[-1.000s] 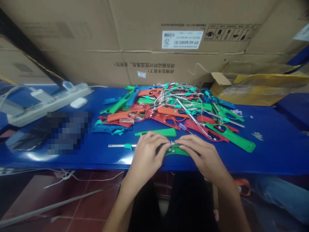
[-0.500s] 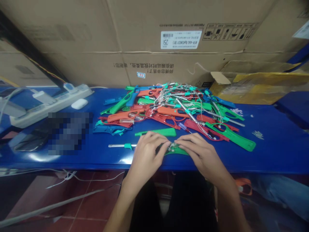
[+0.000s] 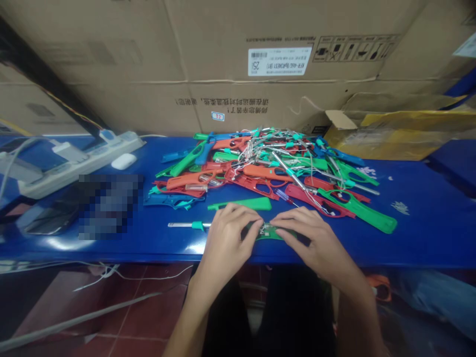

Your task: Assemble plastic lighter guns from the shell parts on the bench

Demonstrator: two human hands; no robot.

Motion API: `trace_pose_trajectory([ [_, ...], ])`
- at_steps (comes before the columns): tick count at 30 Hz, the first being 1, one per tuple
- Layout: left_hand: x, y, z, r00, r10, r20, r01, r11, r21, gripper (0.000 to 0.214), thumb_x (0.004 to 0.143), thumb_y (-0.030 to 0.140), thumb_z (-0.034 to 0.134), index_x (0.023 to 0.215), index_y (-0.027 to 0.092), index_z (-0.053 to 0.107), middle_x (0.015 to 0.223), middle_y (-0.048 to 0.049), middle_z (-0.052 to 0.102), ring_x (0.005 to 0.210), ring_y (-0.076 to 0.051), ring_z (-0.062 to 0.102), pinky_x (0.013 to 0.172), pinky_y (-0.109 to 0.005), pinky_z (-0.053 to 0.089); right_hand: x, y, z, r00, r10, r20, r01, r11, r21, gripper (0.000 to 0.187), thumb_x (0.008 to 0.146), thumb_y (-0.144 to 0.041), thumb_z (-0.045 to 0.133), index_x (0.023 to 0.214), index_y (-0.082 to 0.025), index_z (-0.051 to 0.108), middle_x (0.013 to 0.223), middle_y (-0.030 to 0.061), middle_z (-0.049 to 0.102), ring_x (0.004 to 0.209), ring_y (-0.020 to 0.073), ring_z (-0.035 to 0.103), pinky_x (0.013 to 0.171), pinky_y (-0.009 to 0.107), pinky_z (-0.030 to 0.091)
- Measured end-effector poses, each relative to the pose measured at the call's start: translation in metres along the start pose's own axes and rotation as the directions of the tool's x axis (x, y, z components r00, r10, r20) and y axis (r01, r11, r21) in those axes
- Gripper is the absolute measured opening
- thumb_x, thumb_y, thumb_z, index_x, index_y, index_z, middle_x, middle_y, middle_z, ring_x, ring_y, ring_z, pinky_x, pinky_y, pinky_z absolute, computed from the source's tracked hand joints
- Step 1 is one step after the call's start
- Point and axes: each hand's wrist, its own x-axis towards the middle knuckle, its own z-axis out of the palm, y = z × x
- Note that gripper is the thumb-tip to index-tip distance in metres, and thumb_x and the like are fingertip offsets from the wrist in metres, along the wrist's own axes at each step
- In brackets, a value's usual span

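Observation:
A half-built green gas lighter [image 3: 270, 236] lies flat near the table's front edge, with small wires and pale parts showing inside its shell. Its metal tube [image 3: 183, 225], carrying a teal collar [image 3: 198, 225], sticks out to the left. My left hand [image 3: 232, 230] covers the lighter's middle, thumb and fingers closed on it beside the wires. From the other side, my right hand [image 3: 308, 230] has its fingertips closed at the same inner parts; exactly what they pinch is hidden. Just behind lies a loose green shell half [image 3: 245, 204].
Lighter shells, metal tubes and wires form a heap [image 3: 260, 171] behind my hands. A small screwdriver [image 3: 284, 196] lies at its front. On the left are a power strip [image 3: 85, 163], an earbud case [image 3: 124, 160] and a phone [image 3: 52, 220]. Cardboard [image 3: 219, 59] stands behind.
My right thumb has moved slightly away from its fingers, and more of the green shell shows between my hands. The view has shifted very slightly; the rest stays put.

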Motion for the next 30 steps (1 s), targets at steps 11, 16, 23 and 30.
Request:
trace_pose_trajectory([
  [11, -0.013, 0.004, -0.013, 0.991, 0.126, 0.033, -0.13, 0.982, 0.14, 0.012, 0.099, 0.033, 0.066, 0.109, 0.027, 0.069, 0.115, -0.0017, 0.074, 0.109, -0.024, 0.06, 0.093, -0.042, 0.04, 0.0, -0.002, -0.001, 0.999, 0.034, 0.006, -0.034, 0.999, -0.016, 0.022, 0.103, -0.027, 0.056, 0.117, -0.03, 0.073, 0.112, 0.0055, 0.069, 0.105, 0.0217, 0.063, 0.091, 0.04, 0.047],
  [16, -0.011, -0.002, -0.01, 0.987, 0.151, 0.063, -0.159, 0.974, 0.161, 0.015, 0.099, 0.036, 0.065, 0.11, 0.027, 0.07, 0.117, -0.0021, 0.073, 0.108, -0.023, 0.061, 0.092, -0.04, 0.039, 0.0, -0.003, -0.001, 1.0, 0.024, 0.009, -0.024, 1.0, -0.003, 0.024, 0.103, -0.021, 0.054, 0.118, -0.028, 0.071, 0.115, 0.0059, 0.07, 0.107, 0.0222, 0.062, 0.093, 0.042, 0.045],
  [23, -0.012, -0.001, -0.011, 0.983, 0.167, 0.077, -0.179, 0.965, 0.191, 0.012, 0.1, 0.032, 0.065, 0.109, 0.025, 0.069, 0.118, -0.0012, 0.073, 0.109, -0.022, 0.062, 0.095, -0.04, 0.039, -0.003, -0.001, 0.002, 1.0, -0.007, -0.012, 0.007, 1.0, -0.002, 0.024, 0.104, -0.022, 0.055, 0.121, -0.027, 0.069, 0.108, 0.004, 0.071, 0.099, 0.0202, 0.062, 0.093, 0.041, 0.045],
  [30, -0.001, 0.012, -0.022, 0.968, 0.117, 0.222, -0.186, 0.93, 0.317, 0.008, 0.098, 0.028, 0.067, 0.105, 0.024, 0.068, 0.117, -0.0025, 0.073, 0.111, -0.026, 0.063, 0.095, -0.043, 0.041, -0.002, 0.001, 0.004, 0.999, -0.039, -0.034, 0.04, 0.999, 0.025, 0.022, 0.102, -0.023, 0.057, 0.116, -0.028, 0.073, 0.102, 0.0037, 0.071, 0.096, 0.0205, 0.064, 0.098, 0.044, 0.048],
])
